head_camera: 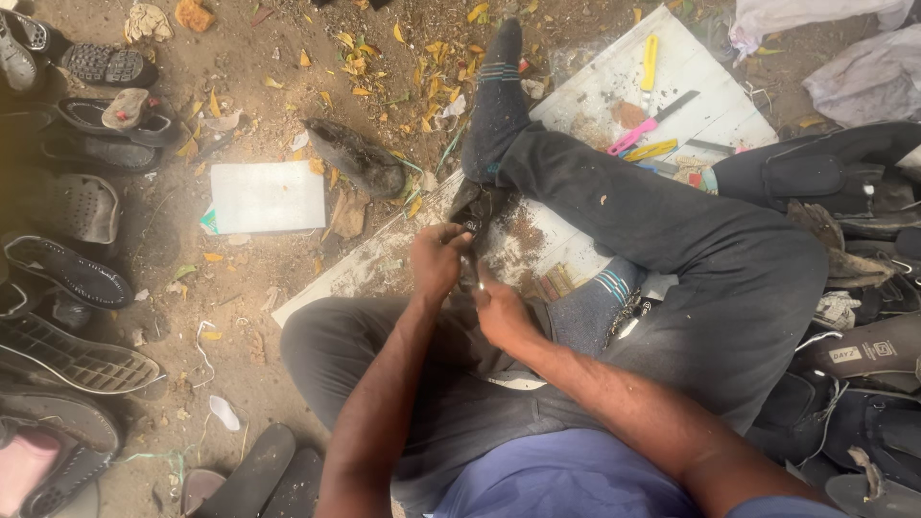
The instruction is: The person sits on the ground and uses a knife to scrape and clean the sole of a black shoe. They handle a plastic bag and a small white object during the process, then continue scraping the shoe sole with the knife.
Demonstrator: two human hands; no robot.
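Around both hands (436, 261) (499, 312), seemingly gripping dark footwear (477, 206): sandals (72, 273), cutters (649, 61).

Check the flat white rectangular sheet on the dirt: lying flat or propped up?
Lying flat. The flat white rectangular sheet rests face-up on the dirt ground, with all four edges down.

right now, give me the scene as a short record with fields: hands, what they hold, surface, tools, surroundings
left hand: left hand grips the dark worn shoe piece
right hand: right hand pressed close against the same piece; any tool in it is hidden
surface: dusty white wooden board under the legs
tools: pink-handled utility knife, yellow utility knife
surroundings: grey loose shoe sole, white flat sheet, black sandals on dirt
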